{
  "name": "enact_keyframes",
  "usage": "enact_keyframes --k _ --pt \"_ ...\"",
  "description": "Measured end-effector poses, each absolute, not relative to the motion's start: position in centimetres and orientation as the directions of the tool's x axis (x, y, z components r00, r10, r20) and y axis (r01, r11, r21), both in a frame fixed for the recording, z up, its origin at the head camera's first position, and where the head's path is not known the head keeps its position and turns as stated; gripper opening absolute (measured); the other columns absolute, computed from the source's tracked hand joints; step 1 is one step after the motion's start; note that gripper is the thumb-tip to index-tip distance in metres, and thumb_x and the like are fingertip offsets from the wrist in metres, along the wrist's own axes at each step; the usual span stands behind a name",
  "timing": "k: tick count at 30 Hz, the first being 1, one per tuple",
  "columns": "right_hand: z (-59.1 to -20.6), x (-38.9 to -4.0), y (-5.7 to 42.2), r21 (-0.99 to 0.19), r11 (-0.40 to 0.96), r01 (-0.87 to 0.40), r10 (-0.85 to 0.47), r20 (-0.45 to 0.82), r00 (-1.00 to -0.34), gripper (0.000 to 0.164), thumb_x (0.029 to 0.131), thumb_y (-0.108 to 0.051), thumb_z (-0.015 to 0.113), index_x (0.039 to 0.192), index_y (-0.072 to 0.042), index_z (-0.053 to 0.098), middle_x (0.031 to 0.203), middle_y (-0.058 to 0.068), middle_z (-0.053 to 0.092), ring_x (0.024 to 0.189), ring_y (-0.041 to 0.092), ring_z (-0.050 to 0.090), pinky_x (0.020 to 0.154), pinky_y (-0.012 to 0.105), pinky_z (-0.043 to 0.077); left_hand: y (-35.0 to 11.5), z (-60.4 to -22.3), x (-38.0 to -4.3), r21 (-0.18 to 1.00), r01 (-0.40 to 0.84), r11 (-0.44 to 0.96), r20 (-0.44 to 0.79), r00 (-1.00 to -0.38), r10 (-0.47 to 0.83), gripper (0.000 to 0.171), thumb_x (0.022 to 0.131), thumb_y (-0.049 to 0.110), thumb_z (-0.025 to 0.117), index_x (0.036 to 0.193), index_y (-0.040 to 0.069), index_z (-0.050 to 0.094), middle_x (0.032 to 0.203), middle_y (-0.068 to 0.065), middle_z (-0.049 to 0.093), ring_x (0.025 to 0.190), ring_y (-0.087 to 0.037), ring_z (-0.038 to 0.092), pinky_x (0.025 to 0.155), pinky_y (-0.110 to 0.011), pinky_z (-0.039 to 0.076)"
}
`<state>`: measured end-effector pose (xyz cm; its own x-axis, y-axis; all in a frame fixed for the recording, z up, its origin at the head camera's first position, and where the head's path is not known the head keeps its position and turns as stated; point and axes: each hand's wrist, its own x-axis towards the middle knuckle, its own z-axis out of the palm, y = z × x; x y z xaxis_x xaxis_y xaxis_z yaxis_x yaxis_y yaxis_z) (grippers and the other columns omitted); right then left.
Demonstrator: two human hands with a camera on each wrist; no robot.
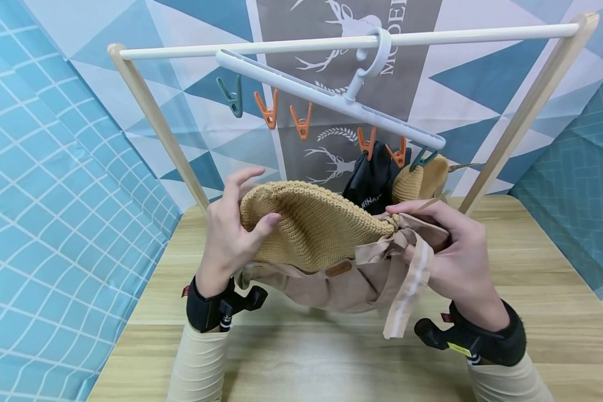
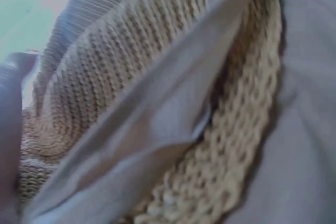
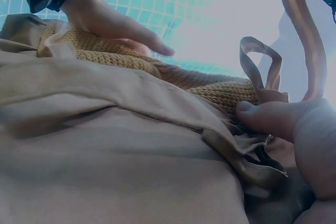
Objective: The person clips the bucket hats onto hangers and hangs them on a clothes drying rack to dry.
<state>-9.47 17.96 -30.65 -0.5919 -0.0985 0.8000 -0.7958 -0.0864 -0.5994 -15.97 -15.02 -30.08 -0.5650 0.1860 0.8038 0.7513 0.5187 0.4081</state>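
Both hands hold up a sun hat of tan knit [image 1: 306, 229] and pale beige cloth [image 1: 326, 287], with a small brown label [image 1: 338, 269] at its front. My left hand [image 1: 233, 234] grips the knit at the left end, its thumb over the near side and the fingers behind. At the right end, my right hand [image 1: 452, 245] pinches the hat beside a tied ribbon [image 1: 409, 285] whose striped tail hangs down. In the right wrist view the right thumb [image 3: 273, 119] presses on the knit near a ribbon loop [image 3: 247, 59]. The knit and cloth folds fill the left wrist view.
Behind the hat a white hanger [image 1: 326, 95] hangs aslant from a rail [image 1: 301, 44] with wooden legs. Orange clips [image 1: 267, 111] and green clips [image 1: 233, 97] hang along it. A black cloth item [image 1: 369, 178] and another tan knit item [image 1: 417, 181] are at its right end, above the wooden table [image 1: 301, 357].
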Motion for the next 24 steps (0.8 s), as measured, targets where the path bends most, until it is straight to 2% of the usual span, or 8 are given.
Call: enact_keyframes --k 3,7,9,12,15,17,21,24 --pt "-30.6 -9.4 17.8 -0.622 -0.069 -0.780 -0.084 0.782 -0.617 0.035 0.088 0.012 0.088 0.119 0.018 0.074 0.127 0.008 0.085 0.115 0.012 0.083 0.098 0.019 0.063 -15.1 -29.9 -15.7 0.414 0.728 0.547 0.768 -0.601 0.220 0.072 0.108 0.067 0.066 0.130 0.000 0.071 0.101 -0.017 0.084 0.072 -0.026 0.076 0.068 -0.018 0.046" --pt "-30.5 -9.3 17.6 -0.659 -0.022 -0.752 -0.091 0.751 -0.655 0.044 0.079 0.030 0.077 0.121 0.018 0.073 0.125 0.004 0.084 0.113 0.009 0.082 0.097 0.017 0.063 -15.1 -29.6 -15.6 0.364 0.735 0.572 0.774 -0.580 0.253 0.025 0.103 0.019 0.082 0.110 -0.002 0.072 0.088 -0.015 0.081 0.062 -0.021 0.068 0.060 -0.025 0.047" --pt "-30.4 -9.3 17.5 -0.680 0.001 -0.733 -0.101 0.729 -0.677 0.050 0.075 0.033 0.075 0.123 0.017 0.073 0.123 0.002 0.084 0.110 0.006 0.081 0.094 0.016 0.062 -15.1 -29.5 -15.7 0.335 0.738 0.585 0.789 -0.560 0.254 0.020 0.100 0.010 0.083 0.109 -0.002 0.070 0.088 -0.015 0.081 0.061 -0.021 0.069 0.058 -0.028 0.048" --pt "-30.5 -9.4 17.5 -0.707 -0.005 -0.707 -0.137 0.701 -0.700 0.055 0.073 0.033 0.075 0.124 0.014 0.073 0.123 0.000 0.083 0.108 0.004 0.080 0.093 0.015 0.061 -15.2 -29.6 -15.9 0.305 0.747 0.590 0.806 -0.533 0.258 0.026 0.107 0.025 0.078 0.110 0.000 0.071 0.090 -0.015 0.082 0.061 -0.022 0.071 0.058 -0.031 0.049" --pt "-30.5 -9.7 17.6 -0.725 -0.027 -0.688 -0.192 0.680 -0.708 0.053 0.077 0.030 0.080 0.126 0.012 0.072 0.123 0.000 0.083 0.108 0.004 0.079 0.092 0.015 0.061 -15.4 -29.6 -16.0 0.295 0.760 0.579 0.819 -0.513 0.256 0.046 0.111 0.048 0.065 0.109 0.002 0.071 0.090 -0.014 0.082 0.064 -0.024 0.074 0.061 -0.031 0.050" --pt "-30.4 -9.8 17.8 -0.734 -0.005 -0.679 -0.242 0.660 -0.711 0.055 0.079 0.024 0.086 0.131 0.010 0.071 0.127 -0.001 0.083 0.111 0.004 0.079 0.094 0.015 0.060 -15.6 -29.6 -16.0 0.288 0.768 0.572 0.829 -0.499 0.253 0.056 0.110 0.057 0.059 0.109 0.003 0.072 0.091 -0.013 0.082 0.067 -0.025 0.076 0.063 -0.031 0.052" --pt "-30.2 -10.0 18.3 -0.733 0.090 -0.674 -0.340 0.613 -0.713 0.081 0.075 0.004 0.101 0.147 0.004 0.066 0.140 -0.003 0.081 0.125 0.004 0.078 0.102 0.017 0.059 -16.1 -29.5 -16.2 0.254 0.775 0.579 0.843 -0.471 0.261 0.056 0.110 0.058 0.057 0.108 0.004 0.072 0.093 -0.012 0.082 0.069 -0.027 0.078 0.063 -0.036 0.053" --pt "-30.1 -10.2 18.6 -0.700 0.065 -0.711 -0.397 0.635 -0.662 0.096 0.080 -0.023 0.105 0.158 0.005 0.057 0.154 0.006 0.075 0.140 0.009 0.072 0.113 0.020 0.056 -16.3 -29.5 -16.3 0.212 0.766 0.607 0.840 -0.460 0.287 0.053 0.111 0.056 0.056 0.109 0.005 0.072 0.092 -0.011 0.082 0.067 -0.027 0.076 0.060 -0.039 0.051"
